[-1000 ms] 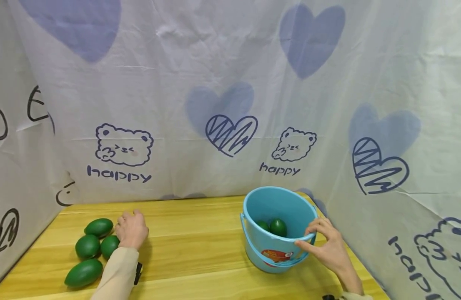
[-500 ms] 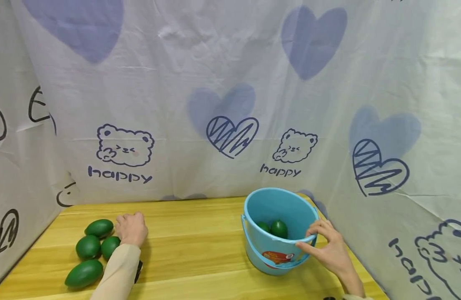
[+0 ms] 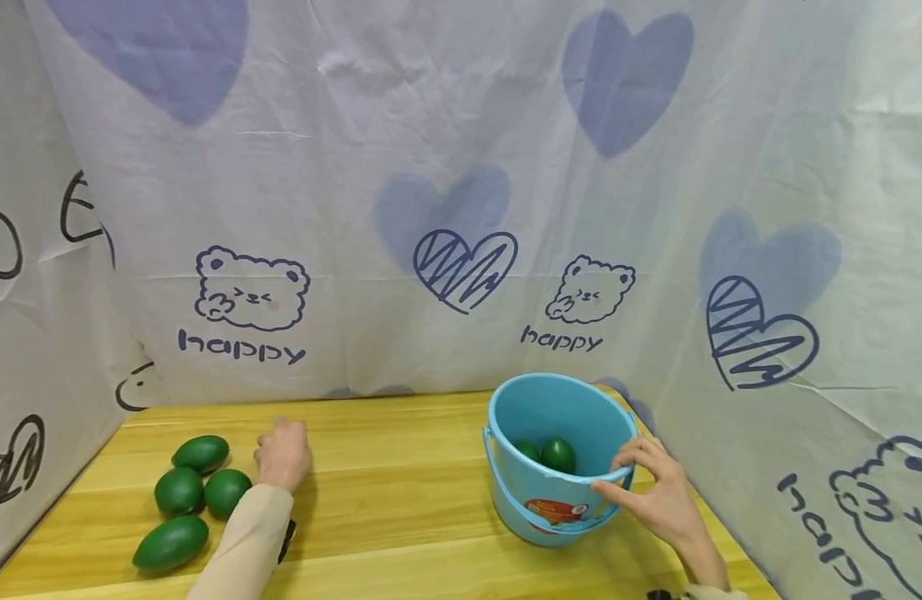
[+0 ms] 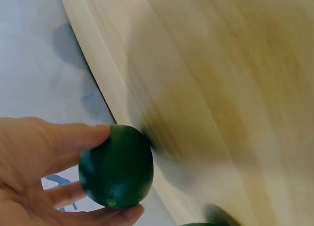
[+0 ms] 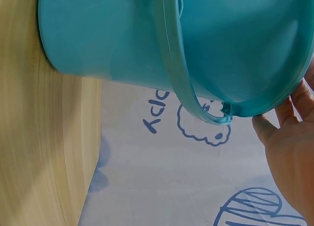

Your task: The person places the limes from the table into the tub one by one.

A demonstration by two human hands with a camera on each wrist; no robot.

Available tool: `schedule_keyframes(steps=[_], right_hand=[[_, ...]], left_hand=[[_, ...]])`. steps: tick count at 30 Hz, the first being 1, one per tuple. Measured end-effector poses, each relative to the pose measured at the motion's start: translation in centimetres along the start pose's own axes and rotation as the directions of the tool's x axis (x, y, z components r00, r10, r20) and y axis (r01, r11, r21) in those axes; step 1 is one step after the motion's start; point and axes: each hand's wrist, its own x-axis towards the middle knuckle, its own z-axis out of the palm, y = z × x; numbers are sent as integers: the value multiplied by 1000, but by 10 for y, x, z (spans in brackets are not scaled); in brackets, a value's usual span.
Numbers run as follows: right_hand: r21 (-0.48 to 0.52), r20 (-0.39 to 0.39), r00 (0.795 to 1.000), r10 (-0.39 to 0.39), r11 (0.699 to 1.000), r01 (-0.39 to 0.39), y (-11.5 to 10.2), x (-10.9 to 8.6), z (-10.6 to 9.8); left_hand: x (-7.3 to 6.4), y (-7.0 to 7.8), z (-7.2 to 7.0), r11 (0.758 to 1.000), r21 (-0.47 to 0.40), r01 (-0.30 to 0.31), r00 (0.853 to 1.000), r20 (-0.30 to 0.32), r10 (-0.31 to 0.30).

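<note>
My left hand [image 3: 283,454] is above the table just right of a cluster of fruit. In the left wrist view, its thumb and fingers grip a smooth dark green oval fruit [image 4: 117,169], apparently an avocado; the hand hides it in the head view. Several similar fruits lie on the left: one at the back [image 3: 201,453], two in the middle [image 3: 179,492] and one in front [image 3: 171,543]. On the right stands a light blue bucket [image 3: 517,500] with two such fruits [image 3: 558,455] visible inside. My right hand [image 3: 659,492] pinches the bucket's rim between thumb and fingers.
The bucket's handle [image 5: 171,54] hangs down against its front side. Underneath is a yellow wood-grain table [image 3: 386,483]. A white printed cloth [image 3: 341,208] rises behind the table and along both sides.
My left hand has moved right, away from the cluster, with a fruit in its grip. A middle fruit it partly covered now shows fully. The right hand stays on the bucket rim.
</note>
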Motion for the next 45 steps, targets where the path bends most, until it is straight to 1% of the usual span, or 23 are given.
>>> schedule_keyframes(steps=[4,11,16,20,25,30,34,38,40,45], right_hand=[[-13,19,999,32,999,-31,-2,1,-1],[24,27,999,32,999,-32,-1,0,-2],[11,21,999,40,999,-40,-3,0,-3],[-9,17,999,40,999,-40,-2,-1,-2],[-21,16,1000,23,1000,-23,0,-2,0],[-14,17,999,34,999,-34,-3,-1,-1],[-11,12,999,34,999,-34,-5,0,-1],[-14,10,999,41,999,-41,-5,1,-1],[-19,14,999,42,999,-42,-5,1,-1],[-14,23,999,36,999,-35,-5,1,-2]], left_hand=[[1,5,1,999,-35,-3,999,38,4],[1,12,0,1000,-17,-16,997,80,17],[1,18,5,999,-27,-47,994,100,49],[-2,26,10,996,-57,-66,988,138,73],[-7,32,12,991,-107,-81,978,181,100],[-8,37,14,984,-154,-93,975,185,121],[-7,41,17,975,-211,-64,980,171,101],[-7,48,20,958,-283,-39,987,140,81],[-8,56,19,943,-331,-32,987,137,81],[-13,82,12,885,-465,-36,985,131,108]])
